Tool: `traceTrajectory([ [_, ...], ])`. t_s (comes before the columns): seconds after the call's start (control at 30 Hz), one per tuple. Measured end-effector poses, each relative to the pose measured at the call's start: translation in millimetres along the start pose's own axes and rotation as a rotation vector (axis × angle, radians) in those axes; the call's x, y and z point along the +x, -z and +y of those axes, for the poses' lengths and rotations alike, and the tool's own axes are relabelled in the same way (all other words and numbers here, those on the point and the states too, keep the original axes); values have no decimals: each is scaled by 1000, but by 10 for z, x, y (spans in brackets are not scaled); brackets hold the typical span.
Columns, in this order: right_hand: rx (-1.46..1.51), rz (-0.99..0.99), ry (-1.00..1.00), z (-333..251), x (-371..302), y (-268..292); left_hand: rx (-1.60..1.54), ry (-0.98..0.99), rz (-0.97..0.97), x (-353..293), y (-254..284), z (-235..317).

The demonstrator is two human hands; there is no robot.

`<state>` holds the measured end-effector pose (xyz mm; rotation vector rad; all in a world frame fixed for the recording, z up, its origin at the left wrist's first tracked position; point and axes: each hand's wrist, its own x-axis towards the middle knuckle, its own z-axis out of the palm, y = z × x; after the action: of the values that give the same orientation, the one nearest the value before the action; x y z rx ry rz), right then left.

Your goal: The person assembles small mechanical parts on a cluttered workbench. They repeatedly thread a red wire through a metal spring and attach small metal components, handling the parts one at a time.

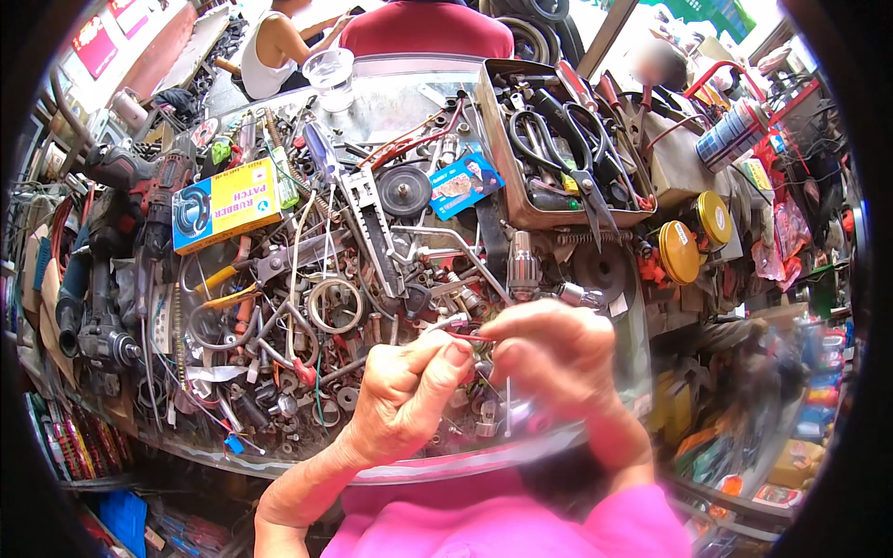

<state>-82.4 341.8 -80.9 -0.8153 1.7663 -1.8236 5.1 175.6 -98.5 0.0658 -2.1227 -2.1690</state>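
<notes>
Red strand (476,338) juts from left grip (406,391) toward right grip (563,358); latter blurred.

Yellow-and-blue box (237,200), black-handled scissors (588,177), blue card (467,186), clear plastic cup (331,82)

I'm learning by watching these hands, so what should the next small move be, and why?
I'd probably steady the left hand and firm its pinch on the thin red piece: the right hand is blurred close beside it, and loose metal parts crowd the bench, so a dropped piece could easily get lost.
</notes>
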Motion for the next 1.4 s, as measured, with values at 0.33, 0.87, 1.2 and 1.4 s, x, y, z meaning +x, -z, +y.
traceTrajectory([
  [0.33,-6,120,21,141,-16,-52,-179,271,-7,8,19,8],
  [0.87,-483,-26,374,105,76,4,20,126,-18,38,-20,-40],
  [1.2,-400,-99,338,98,102,65,130,49,-53,36,21,-2],
  [1.4,-426,-79,319,115,76,50,112,-9,-41,34,1,-94],
])
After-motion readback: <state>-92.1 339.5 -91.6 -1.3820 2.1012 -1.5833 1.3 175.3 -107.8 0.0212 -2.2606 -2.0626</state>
